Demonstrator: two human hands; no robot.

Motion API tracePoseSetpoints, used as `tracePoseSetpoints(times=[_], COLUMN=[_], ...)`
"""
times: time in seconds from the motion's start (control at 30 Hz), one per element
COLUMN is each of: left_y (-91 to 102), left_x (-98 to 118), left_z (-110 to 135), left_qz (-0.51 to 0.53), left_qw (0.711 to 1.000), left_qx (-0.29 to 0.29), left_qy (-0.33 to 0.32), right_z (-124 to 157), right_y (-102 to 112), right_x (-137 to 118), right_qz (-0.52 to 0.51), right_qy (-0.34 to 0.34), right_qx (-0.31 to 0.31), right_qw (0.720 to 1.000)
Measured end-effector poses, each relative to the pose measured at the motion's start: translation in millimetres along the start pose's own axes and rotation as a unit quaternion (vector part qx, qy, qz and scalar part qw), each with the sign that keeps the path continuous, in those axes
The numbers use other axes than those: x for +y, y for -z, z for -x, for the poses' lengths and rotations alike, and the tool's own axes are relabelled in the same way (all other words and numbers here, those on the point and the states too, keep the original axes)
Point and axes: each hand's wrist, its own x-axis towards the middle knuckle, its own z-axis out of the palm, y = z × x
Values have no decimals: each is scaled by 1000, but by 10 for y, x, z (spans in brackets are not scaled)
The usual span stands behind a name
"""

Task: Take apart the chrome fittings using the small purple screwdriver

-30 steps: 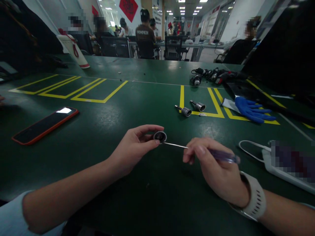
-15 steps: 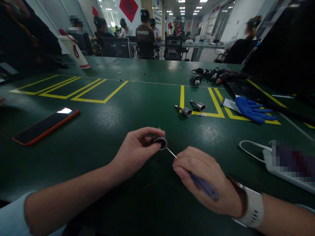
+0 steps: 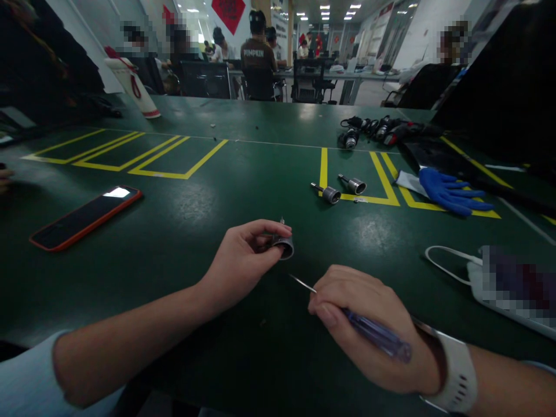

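Note:
My left hand (image 3: 249,252) pinches a grey metal hole saw (image 3: 286,249) between thumb and fingers, its open cup facing down toward me and its shank pointing up. In my right hand (image 3: 365,318) is a screwdriver (image 3: 377,335) with a clear purple handle and a thin shaft. The screwdriver's tip points at the hole saw's cup but stands apart from it, a little below. Two similar hole saws, one nearer (image 3: 330,194) and one farther (image 3: 357,185), lie beyond my hands on the green table (image 3: 195,214). What is inside the held cup is too dark to make out.
An orange-cased phone (image 3: 87,219) lies at left, a white cup (image 3: 139,87) behind it. At right are a blue glove (image 3: 452,190), black cabled parts (image 3: 373,130) and a white device with a loop (image 3: 486,284). Yellow tape marks the table. People sit farther back.
The screwdriver's tip has come out of the hole saw's cup as my right hand drew back down and to the right. My left hand keeps its hold, nearly in place.

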Motion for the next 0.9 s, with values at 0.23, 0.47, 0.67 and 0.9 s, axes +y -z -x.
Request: tracePoseSetpoints(times=[0.23,0.47,0.67,0.9], left_y=[11,10,-5,-11], left_x=[-3,-7,-23,-16], left_z=[-14,-10,-9,1], left_qz=[3,9,19,21], left_qw=[1000,1000,1000,999], left_qx=[-5,-3,-2,-6], left_qy=[16,21,24,25], right_z=[-20,-10,12,16], right_y=[-49,-109,-152,-155], right_x=[-24,18,32,40], right_qz=[-193,-148,-136,-136], right_qy=[-179,-115,-88,-88], right_qx=[-71,-116,-123,-120], right_qw=[962,975,979,979])
